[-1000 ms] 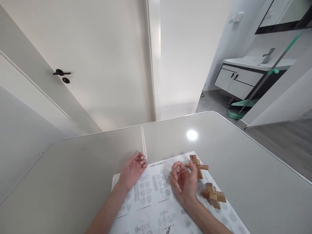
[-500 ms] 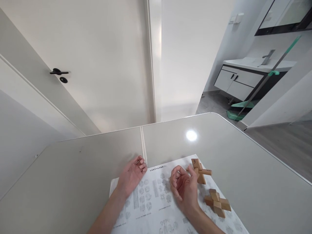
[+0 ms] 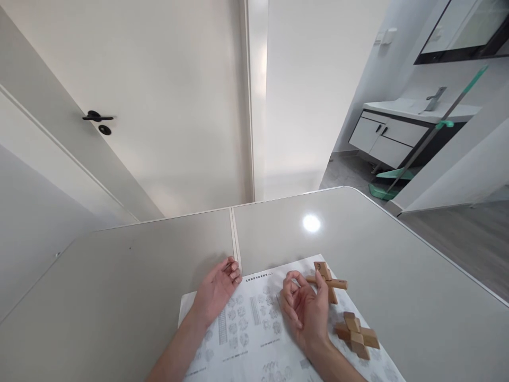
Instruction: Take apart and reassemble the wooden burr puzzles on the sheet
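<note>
My left hand [image 3: 214, 291] rests on its side at the top left edge of a printed instruction sheet [image 3: 254, 329], fingers loosely curled with nothing in them. To its right my right hand [image 3: 305, 307] lies palm up on the sheet, fingers curled inward and index tip near the thumb, holding nothing. Just past its thumb sits a small wooden cross-shaped puzzle [image 3: 332, 280]; whether the thumb touches it I cannot tell. A second wooden interlocking puzzle [image 3: 357, 335] lies on the sheet to the right of my right wrist.
The sheet lies on a grey table [image 3: 119, 276] made of two tops with a seam [image 3: 234, 239] down the middle. Behind stands a white door with a black handle [image 3: 97, 116]. At the right, a washbasin cabinet [image 3: 393, 135] and a green mop [image 3: 421, 143].
The fingers of my right hand have curled in a little tighter. Both hands and the puzzles stay where they were; only the camera view has shifted slightly.
</note>
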The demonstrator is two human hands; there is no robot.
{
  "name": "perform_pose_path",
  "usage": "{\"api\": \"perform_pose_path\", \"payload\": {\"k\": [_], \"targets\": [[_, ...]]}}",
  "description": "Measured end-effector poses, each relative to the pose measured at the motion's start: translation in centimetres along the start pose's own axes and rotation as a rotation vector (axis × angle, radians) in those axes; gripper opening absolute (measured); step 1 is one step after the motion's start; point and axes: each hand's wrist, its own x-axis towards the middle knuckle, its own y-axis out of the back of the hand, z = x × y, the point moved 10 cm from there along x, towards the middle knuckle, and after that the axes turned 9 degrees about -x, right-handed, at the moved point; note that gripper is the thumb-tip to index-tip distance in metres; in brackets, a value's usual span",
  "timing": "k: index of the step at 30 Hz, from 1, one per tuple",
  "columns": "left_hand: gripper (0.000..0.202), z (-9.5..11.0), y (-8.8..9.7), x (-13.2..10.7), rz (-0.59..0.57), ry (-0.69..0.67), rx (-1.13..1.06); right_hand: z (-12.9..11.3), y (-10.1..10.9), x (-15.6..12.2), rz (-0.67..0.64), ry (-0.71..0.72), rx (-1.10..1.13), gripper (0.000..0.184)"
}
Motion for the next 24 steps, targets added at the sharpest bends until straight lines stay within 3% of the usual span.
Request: {"api": "perform_pose_path", "payload": {"k": [7, 24], "targets": [[0.006, 0.0, 0.0, 0.0, -0.009, -0.004, -0.003, -0.2, 1.2, 0.4, 0.066, 0.006, 0.089, 0.053], [0.003, 0.0, 0.0, -0.1, 0.032, -0.009, -0.047, -0.1, 1.7, 0.8, 0.036, -0.010, 0.176, 0.043]]}}
